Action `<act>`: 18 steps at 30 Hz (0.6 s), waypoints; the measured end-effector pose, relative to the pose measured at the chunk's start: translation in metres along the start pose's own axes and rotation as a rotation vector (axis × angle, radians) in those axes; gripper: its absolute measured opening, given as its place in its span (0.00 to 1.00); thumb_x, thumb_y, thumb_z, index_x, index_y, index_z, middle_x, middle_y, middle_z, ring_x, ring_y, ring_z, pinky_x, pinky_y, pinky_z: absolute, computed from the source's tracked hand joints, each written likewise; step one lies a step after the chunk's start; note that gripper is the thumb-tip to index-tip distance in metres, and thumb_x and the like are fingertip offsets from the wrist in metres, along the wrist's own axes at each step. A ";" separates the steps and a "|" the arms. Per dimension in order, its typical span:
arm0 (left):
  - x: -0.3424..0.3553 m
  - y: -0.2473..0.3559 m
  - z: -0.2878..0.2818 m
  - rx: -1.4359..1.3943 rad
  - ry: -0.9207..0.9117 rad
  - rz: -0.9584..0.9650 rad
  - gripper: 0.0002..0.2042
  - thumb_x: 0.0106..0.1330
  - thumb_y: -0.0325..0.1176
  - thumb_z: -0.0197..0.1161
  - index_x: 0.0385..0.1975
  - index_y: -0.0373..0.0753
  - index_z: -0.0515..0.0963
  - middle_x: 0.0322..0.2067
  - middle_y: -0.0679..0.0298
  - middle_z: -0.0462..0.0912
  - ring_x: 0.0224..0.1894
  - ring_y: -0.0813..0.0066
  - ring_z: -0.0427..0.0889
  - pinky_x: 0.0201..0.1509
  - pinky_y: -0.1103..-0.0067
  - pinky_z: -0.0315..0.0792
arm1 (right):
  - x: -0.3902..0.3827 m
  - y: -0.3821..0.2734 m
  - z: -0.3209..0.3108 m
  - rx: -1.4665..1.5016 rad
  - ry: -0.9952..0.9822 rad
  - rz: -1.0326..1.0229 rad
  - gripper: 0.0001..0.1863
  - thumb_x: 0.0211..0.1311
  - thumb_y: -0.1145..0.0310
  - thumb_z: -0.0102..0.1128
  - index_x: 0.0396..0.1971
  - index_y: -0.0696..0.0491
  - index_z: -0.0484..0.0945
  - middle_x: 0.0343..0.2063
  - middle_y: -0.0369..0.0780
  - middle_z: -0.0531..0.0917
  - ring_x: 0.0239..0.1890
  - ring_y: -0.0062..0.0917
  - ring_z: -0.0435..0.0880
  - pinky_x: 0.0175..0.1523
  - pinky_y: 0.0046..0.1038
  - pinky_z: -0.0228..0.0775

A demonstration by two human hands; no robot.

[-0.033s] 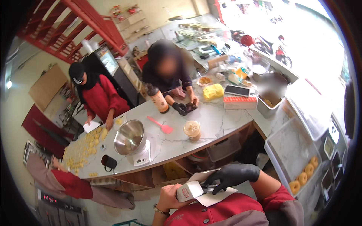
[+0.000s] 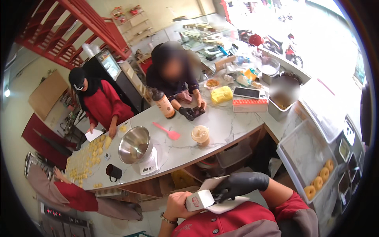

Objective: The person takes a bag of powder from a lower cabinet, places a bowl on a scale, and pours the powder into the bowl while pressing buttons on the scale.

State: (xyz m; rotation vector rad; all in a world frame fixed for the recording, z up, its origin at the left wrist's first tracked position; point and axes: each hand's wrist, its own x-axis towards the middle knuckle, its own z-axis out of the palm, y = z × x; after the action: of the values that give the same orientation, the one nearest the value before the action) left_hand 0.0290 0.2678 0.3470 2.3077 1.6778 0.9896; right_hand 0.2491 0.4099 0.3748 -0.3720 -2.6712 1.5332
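Box (image 2: pixel 199 200) in left hand (image 2: pixel 177 204), grey-veined white counter (image 2: pixel 233 128) ahead, red stairs (image 2: pixel 98 27) beyond.

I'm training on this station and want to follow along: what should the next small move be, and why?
I'd probably ease the black-gloved right hand clear of the white box before folding any flap. Its fingers are at the box's opening, flaps stand open on either side of it, and the bare left hand holds the box.

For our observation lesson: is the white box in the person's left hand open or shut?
Open: the white box has its flaps spread apart, with the gloved right hand at the opening between them.
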 end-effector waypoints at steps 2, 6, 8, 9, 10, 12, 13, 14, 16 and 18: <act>0.010 -0.008 -0.014 0.006 -0.047 0.054 0.24 0.34 0.48 0.74 0.24 0.39 0.73 0.16 0.63 0.75 0.17 0.66 0.76 0.22 0.77 0.70 | 0.022 0.000 0.020 0.001 0.164 -0.160 0.14 0.56 0.64 0.53 0.41 0.52 0.75 0.35 0.44 0.79 0.35 0.34 0.78 0.42 0.29 0.69; 0.010 -0.036 -0.049 0.062 -0.014 0.133 0.23 0.34 0.51 0.74 0.23 0.40 0.74 0.18 0.64 0.77 0.20 0.65 0.79 0.25 0.77 0.72 | 0.059 -0.010 0.046 -0.336 0.380 -0.367 0.12 0.51 0.69 0.52 0.37 0.52 0.76 0.30 0.43 0.79 0.33 0.34 0.78 0.37 0.30 0.70; 0.003 -0.052 -0.067 0.073 -0.032 0.119 0.23 0.33 0.49 0.74 0.23 0.39 0.73 0.18 0.62 0.77 0.19 0.65 0.77 0.24 0.77 0.71 | 0.078 -0.011 0.058 -0.443 0.383 -0.334 0.11 0.50 0.70 0.51 0.35 0.53 0.76 0.27 0.43 0.78 0.31 0.34 0.79 0.34 0.31 0.70; -0.001 -0.061 -0.073 0.069 -0.044 0.113 0.24 0.33 0.47 0.74 0.24 0.38 0.73 0.18 0.61 0.76 0.18 0.64 0.76 0.24 0.77 0.70 | 0.089 -0.010 0.063 -0.501 0.385 -0.317 0.11 0.50 0.70 0.51 0.34 0.53 0.76 0.26 0.43 0.78 0.29 0.34 0.79 0.33 0.32 0.70; -0.005 -0.067 -0.078 0.062 -0.047 0.108 0.24 0.33 0.48 0.74 0.24 0.38 0.73 0.18 0.62 0.76 0.18 0.65 0.76 0.23 0.77 0.70 | 0.099 -0.009 0.072 -0.421 0.560 -0.407 0.08 0.49 0.69 0.51 0.30 0.52 0.76 0.21 0.41 0.77 0.24 0.34 0.78 0.29 0.33 0.70; -0.012 -0.078 -0.086 0.049 -0.055 0.096 0.25 0.34 0.50 0.74 0.23 0.39 0.72 0.16 0.64 0.75 0.17 0.65 0.76 0.22 0.76 0.69 | 0.103 -0.015 0.078 -0.551 0.602 -0.269 0.07 0.49 0.68 0.51 0.29 0.50 0.76 0.18 0.40 0.76 0.22 0.32 0.78 0.27 0.32 0.70; -0.015 -0.082 -0.088 0.058 -0.059 0.098 0.25 0.34 0.49 0.74 0.24 0.39 0.71 0.17 0.63 0.75 0.17 0.65 0.76 0.22 0.77 0.69 | 0.104 -0.018 0.078 -0.613 0.619 -0.200 0.07 0.49 0.67 0.52 0.28 0.49 0.75 0.16 0.40 0.76 0.21 0.31 0.78 0.26 0.32 0.69; -0.016 -0.085 -0.089 0.054 -0.068 0.099 0.25 0.34 0.48 0.74 0.24 0.39 0.71 0.17 0.63 0.75 0.18 0.65 0.75 0.22 0.77 0.69 | 0.104 -0.021 0.077 -0.655 0.708 -0.207 0.06 0.47 0.66 0.53 0.26 0.47 0.75 0.12 0.37 0.74 0.18 0.30 0.77 0.24 0.31 0.69; -0.019 -0.094 -0.088 0.019 -0.045 0.115 0.25 0.33 0.47 0.74 0.26 0.38 0.71 0.18 0.63 0.75 0.18 0.66 0.75 0.23 0.77 0.69 | 0.102 -0.033 0.063 -0.698 0.750 -0.225 0.06 0.45 0.67 0.53 0.26 0.47 0.75 0.15 0.38 0.75 0.21 0.29 0.78 0.26 0.30 0.69; -0.020 -0.104 -0.080 -0.065 0.018 0.146 0.25 0.33 0.45 0.74 0.27 0.37 0.71 0.19 0.62 0.75 0.19 0.66 0.75 0.23 0.78 0.68 | 0.102 -0.043 0.054 -0.646 0.836 -0.350 0.08 0.43 0.69 0.53 0.27 0.48 0.76 0.21 0.37 0.78 0.25 0.29 0.79 0.29 0.29 0.70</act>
State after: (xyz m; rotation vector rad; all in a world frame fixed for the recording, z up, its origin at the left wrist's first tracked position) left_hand -0.1031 0.2678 0.3534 2.4135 1.4775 1.0782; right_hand 0.1342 0.3665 0.3757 -0.4062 -2.2590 0.2647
